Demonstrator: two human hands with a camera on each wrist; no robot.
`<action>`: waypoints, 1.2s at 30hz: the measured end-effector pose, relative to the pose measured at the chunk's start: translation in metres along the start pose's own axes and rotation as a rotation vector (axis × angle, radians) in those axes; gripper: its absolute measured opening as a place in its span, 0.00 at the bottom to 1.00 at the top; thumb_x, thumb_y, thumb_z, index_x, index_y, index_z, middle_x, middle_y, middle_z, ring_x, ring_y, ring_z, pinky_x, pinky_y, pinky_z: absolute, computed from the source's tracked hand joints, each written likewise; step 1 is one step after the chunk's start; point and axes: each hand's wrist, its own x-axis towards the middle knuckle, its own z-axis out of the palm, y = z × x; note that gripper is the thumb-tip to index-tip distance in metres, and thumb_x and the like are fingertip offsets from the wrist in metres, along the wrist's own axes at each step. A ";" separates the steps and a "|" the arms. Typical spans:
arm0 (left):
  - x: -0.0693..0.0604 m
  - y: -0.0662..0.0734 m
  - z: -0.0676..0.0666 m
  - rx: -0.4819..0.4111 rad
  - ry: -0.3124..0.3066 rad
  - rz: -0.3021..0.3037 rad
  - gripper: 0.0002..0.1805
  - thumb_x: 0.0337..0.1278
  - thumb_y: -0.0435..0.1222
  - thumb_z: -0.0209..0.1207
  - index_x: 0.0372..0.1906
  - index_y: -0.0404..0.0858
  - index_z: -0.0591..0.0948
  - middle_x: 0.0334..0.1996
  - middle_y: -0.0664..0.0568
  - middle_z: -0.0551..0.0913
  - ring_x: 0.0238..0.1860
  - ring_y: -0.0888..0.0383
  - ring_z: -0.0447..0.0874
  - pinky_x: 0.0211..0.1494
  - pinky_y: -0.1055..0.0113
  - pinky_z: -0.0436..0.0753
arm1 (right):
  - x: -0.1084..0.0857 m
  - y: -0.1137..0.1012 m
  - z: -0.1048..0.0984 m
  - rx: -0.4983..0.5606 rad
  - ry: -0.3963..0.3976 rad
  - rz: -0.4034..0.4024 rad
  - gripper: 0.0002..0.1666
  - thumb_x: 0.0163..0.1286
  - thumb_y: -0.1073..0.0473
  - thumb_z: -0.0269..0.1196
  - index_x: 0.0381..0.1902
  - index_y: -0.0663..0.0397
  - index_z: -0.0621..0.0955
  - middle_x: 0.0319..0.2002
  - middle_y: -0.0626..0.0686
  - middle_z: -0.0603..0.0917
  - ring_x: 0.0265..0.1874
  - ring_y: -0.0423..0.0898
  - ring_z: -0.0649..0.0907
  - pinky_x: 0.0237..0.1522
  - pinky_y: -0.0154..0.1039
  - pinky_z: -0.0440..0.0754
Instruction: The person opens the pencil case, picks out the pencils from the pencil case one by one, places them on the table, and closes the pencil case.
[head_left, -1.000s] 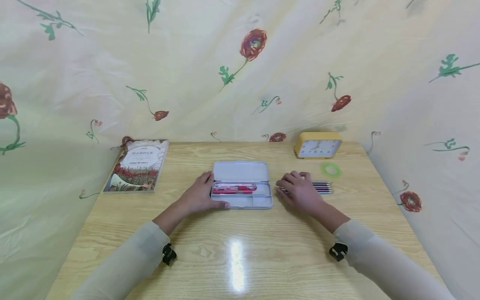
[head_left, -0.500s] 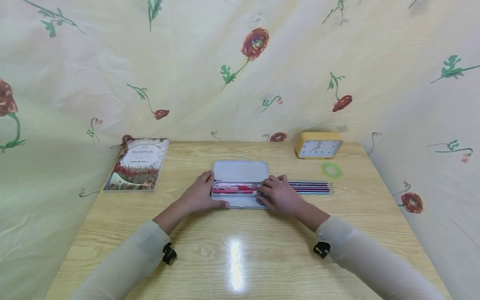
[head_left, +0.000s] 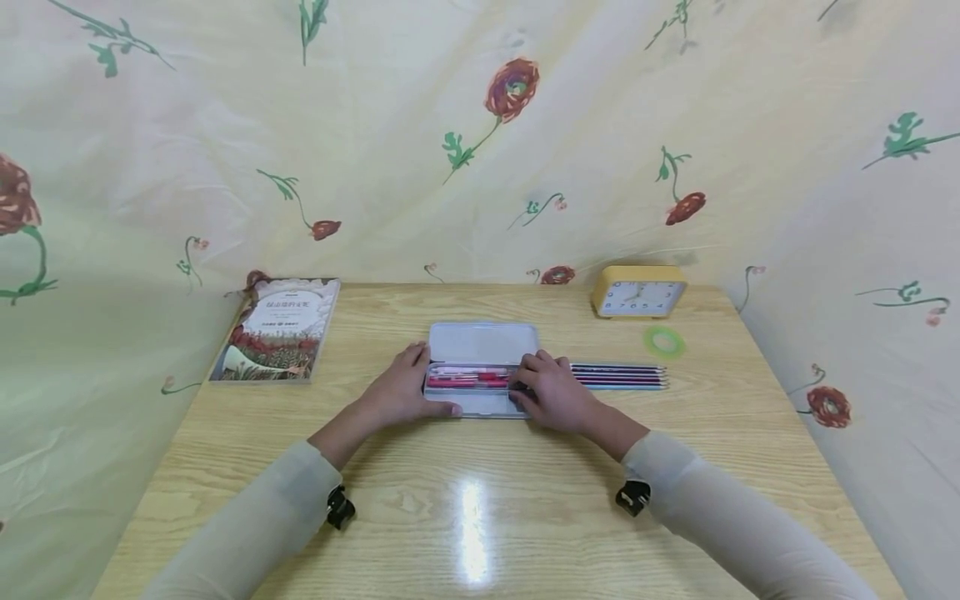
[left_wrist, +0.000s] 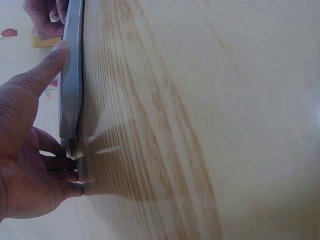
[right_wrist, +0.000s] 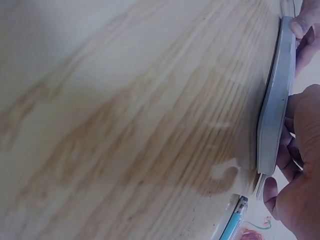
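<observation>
An open pale-grey pencil case [head_left: 483, 343] lies on the table, lid tipped back. My left hand [head_left: 397, 387] holds its left end, thumb along the front wall and fingers round the side; the left wrist view shows this thumb [left_wrist: 50, 62] on the rim. Several red and clear pens [head_left: 465, 377] lie in the back compartment. My right hand [head_left: 558, 392] reaches into the case's right end with bent fingers near the pen ends. Whether those fingers pinch anything is hidden. Beside the case, several pencils [head_left: 618, 377] lie in a row, partly behind the right hand.
At the back right stands a yellow alarm clock [head_left: 640, 292], with a green ring-shaped item [head_left: 664, 341] in front of it. A book [head_left: 277, 329] lies at the back left. Flower-patterned cloth [head_left: 390, 150] hangs behind the wooden table [head_left: 405, 500].
My right hand has moved left from the near ends of the pencils into the right end of the case, uncovering more of the pencils. The left hand and the case have stayed put.
</observation>
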 end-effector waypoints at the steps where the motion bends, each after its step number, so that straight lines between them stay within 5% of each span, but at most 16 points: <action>1: 0.000 0.000 0.000 0.002 0.000 -0.001 0.78 0.52 0.71 0.76 0.90 0.30 0.48 0.91 0.34 0.48 0.91 0.35 0.47 0.89 0.39 0.62 | 0.000 0.000 0.000 0.008 -0.004 0.007 0.10 0.79 0.52 0.72 0.52 0.46 0.91 0.46 0.48 0.86 0.45 0.46 0.75 0.49 0.54 0.75; 13: 0.001 0.000 0.000 0.001 0.014 0.000 0.77 0.52 0.71 0.76 0.90 0.30 0.48 0.91 0.35 0.49 0.91 0.35 0.48 0.88 0.39 0.64 | 0.006 -0.007 -0.004 0.067 0.009 0.015 0.10 0.77 0.53 0.72 0.52 0.47 0.88 0.47 0.47 0.88 0.46 0.47 0.79 0.52 0.54 0.74; 22: 0.000 0.000 0.000 0.011 0.012 -0.003 0.77 0.53 0.71 0.75 0.90 0.30 0.49 0.91 0.35 0.49 0.91 0.36 0.50 0.88 0.40 0.66 | 0.025 -0.035 0.007 -0.104 0.041 -0.039 0.14 0.79 0.48 0.71 0.53 0.49 0.90 0.47 0.50 0.88 0.44 0.49 0.80 0.49 0.53 0.75; 36: 0.001 0.001 0.001 0.051 0.015 0.016 0.76 0.56 0.71 0.73 0.89 0.27 0.49 0.90 0.33 0.51 0.91 0.34 0.48 0.89 0.40 0.63 | 0.056 -0.068 0.012 -0.171 0.005 -0.060 0.11 0.81 0.49 0.69 0.48 0.48 0.90 0.48 0.50 0.88 0.46 0.50 0.81 0.52 0.56 0.76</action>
